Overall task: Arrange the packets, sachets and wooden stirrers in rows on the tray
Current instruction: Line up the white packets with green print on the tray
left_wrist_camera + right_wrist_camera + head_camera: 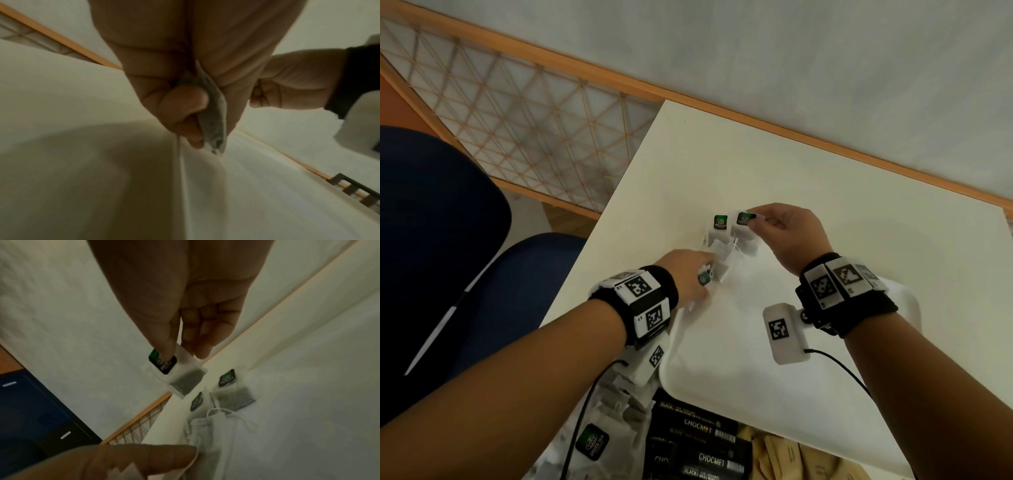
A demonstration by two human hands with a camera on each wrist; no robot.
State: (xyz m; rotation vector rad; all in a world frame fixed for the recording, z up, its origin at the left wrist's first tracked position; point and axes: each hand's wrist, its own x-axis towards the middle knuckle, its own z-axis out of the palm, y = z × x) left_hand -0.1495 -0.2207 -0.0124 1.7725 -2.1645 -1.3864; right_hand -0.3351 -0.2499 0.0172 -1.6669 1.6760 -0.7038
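- Your right hand (787,236) pinches a tea sachet (185,378) by its top edge, thumb on the green tag, fingers behind. The sachet hangs above the far corner of the tray (756,394).
- Your left hand (688,274) grips a second sachet (213,116) between thumb and curled fingers; the left wrist view shows it edge-on, pointing down at the tray.
- One sachet (717,229) with a green tag already lies flat at the tray's far corner, just beside the one your right hand holds.
- A further sachet (197,404) stands tilted next to it, its white string looped loose across the tray surface.
- The tray is white and sits on the white tabletop (688,164), its far corner under both hands.
- At the near edge of the head view, a loose pile of tea sachets (602,435) lies off the tray to your left.
- Black packets (698,442) marked CHOCMET lie stacked beside that pile, near the tray's front edge.
- Brown paper items (791,455) lie to the right of the black packets; whether these are the stirrers cannot be told.
- A blue chair (448,257) stands left of the tabletop.
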